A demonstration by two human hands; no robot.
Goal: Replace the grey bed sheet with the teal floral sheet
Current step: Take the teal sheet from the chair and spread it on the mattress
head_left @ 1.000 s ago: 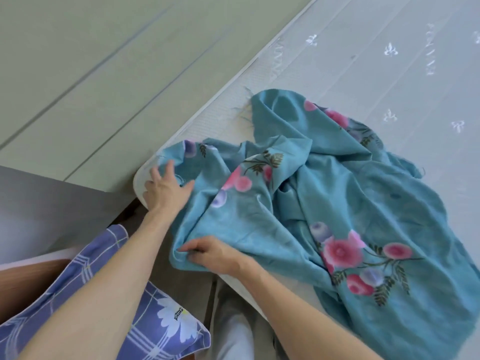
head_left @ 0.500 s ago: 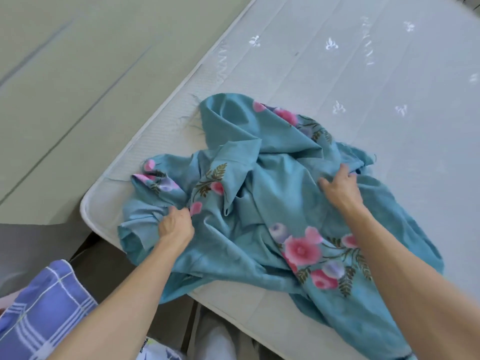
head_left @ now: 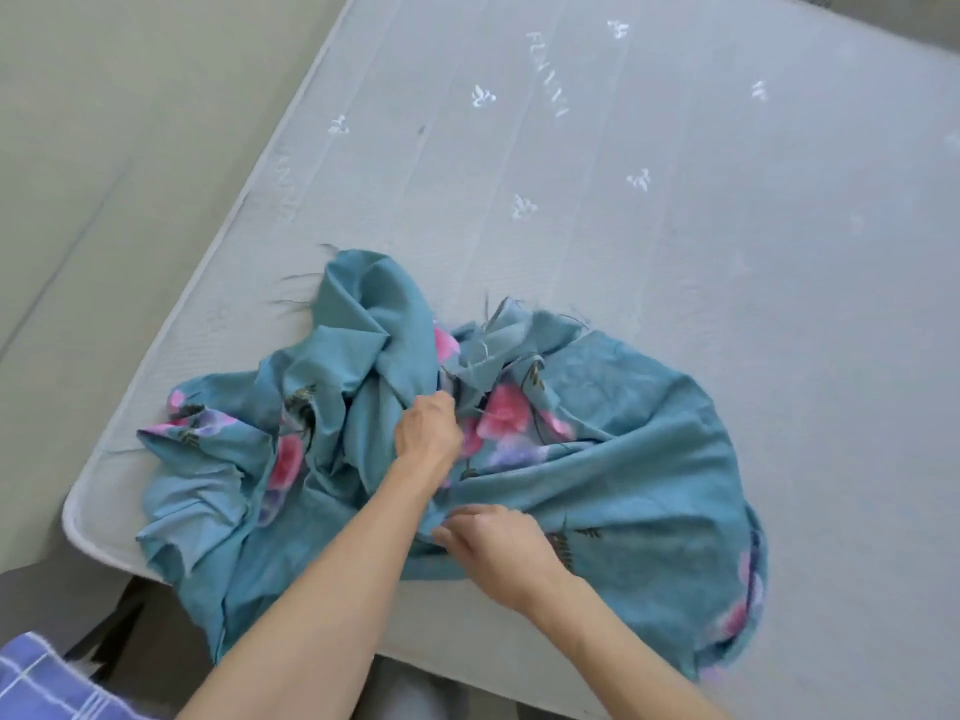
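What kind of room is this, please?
Most likely a bedroom: a bare quilted mattress fills the view, a crumpled teal floral sheet lies on it, and a blue checked pillow sits beside it.

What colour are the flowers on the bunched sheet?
Mostly pink, some pale purple, on the teal floral sheet; head view shows it.

I see bare pale-grey mattress (head_left: 675, 252) w/ white stitched motifs, rounded corner at lower left, pale green floor (head_left: 130, 148) beside it, blue-and-white checked cloth (head_left: 47, 683) at bottom-left frame corner.
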